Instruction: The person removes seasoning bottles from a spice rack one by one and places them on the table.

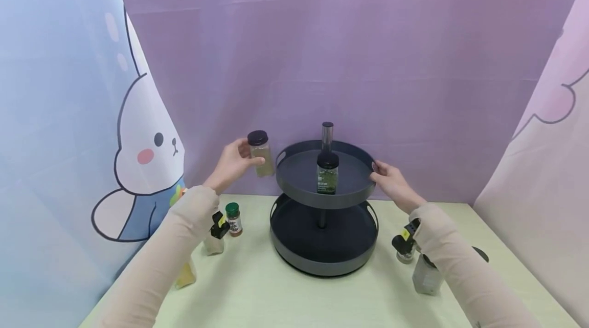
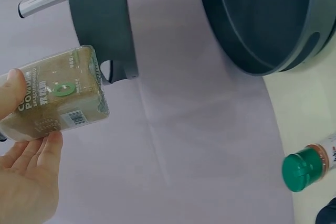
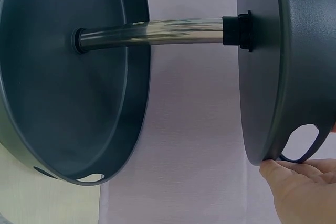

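My left hand (image 1: 232, 164) holds a spice jar (image 1: 263, 160) with a black lid and brownish powder, raised just left of the upper tray (image 1: 294, 192) of a dark grey two-tier rack. In the left wrist view, thumb and fingers grip the jar (image 2: 58, 95), whose label and barcode face the camera. My right hand (image 1: 393, 184) pinches the right rim of that upper tray; in the right wrist view the thumb presses below its edge beside the handle cutout. On the upper tray stands a black-lidded jar of green herbs (image 1: 327, 179). The lower tray (image 1: 322, 267) bears nothing visible.
Left on the table (image 1: 248, 292) are a green-capped spice bottle (image 1: 234, 223), a beige packet (image 1: 214, 246) and a yellow one (image 1: 186, 277), partly hidden by my sleeve. Right are a greyish jar (image 1: 426, 278) and a small jar (image 1: 405, 255). A purple cloth (image 1: 322, 51) hangs behind.
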{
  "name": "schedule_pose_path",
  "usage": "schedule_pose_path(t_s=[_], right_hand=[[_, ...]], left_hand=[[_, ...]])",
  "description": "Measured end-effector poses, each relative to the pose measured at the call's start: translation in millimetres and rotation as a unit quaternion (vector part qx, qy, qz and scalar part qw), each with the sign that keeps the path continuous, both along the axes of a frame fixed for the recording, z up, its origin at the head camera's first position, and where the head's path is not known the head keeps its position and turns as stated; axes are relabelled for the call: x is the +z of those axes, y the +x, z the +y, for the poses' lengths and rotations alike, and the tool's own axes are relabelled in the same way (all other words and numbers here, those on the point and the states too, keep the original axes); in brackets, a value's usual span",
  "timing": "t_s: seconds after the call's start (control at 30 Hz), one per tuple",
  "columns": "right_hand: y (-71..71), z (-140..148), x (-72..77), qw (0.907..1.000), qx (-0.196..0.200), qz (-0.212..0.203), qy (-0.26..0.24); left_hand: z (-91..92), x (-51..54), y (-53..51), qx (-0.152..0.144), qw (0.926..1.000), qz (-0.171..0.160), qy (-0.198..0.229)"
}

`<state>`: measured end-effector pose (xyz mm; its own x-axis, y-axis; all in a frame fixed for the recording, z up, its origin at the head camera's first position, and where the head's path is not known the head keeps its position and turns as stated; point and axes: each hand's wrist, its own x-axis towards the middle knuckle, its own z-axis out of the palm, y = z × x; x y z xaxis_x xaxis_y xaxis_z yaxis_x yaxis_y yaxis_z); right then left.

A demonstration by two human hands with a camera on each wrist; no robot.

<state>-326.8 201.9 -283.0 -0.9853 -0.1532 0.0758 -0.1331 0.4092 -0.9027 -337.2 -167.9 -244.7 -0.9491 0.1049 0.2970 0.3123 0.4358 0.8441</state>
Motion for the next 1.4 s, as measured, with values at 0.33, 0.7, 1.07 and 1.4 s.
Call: schedule_pose_path(t_s=[0.33, 0.7, 1.07, 1.4], right_hand=[[-0.4, -0.3, 0.6, 1.0000, -0.003, -0.005, 0.000], [-0.2, 0.6, 0.0, 1.0000, -0.001, -0.007, -0.001], [-1.0, 2.9, -0.7, 1.0000, -0.003, -0.007, 0.001], [-1.9, 2.0, -0.5, 1.0000, 0.002, -0.006, 0.000]], left_hand=[[-11.3, -31.3, 1.4, -0.003, 0.9996, -0.025, -0.016], [-18.2, -68.0, 9.5, -0.001, 0.9983, -0.043, -0.038], [-21.1, -103.6, 13.5, -0.004, 0.9975, -0.067, -0.022], [-32.4, -134.3, 19.7, 0.005, 0.9963, -0.086, 0.001]])
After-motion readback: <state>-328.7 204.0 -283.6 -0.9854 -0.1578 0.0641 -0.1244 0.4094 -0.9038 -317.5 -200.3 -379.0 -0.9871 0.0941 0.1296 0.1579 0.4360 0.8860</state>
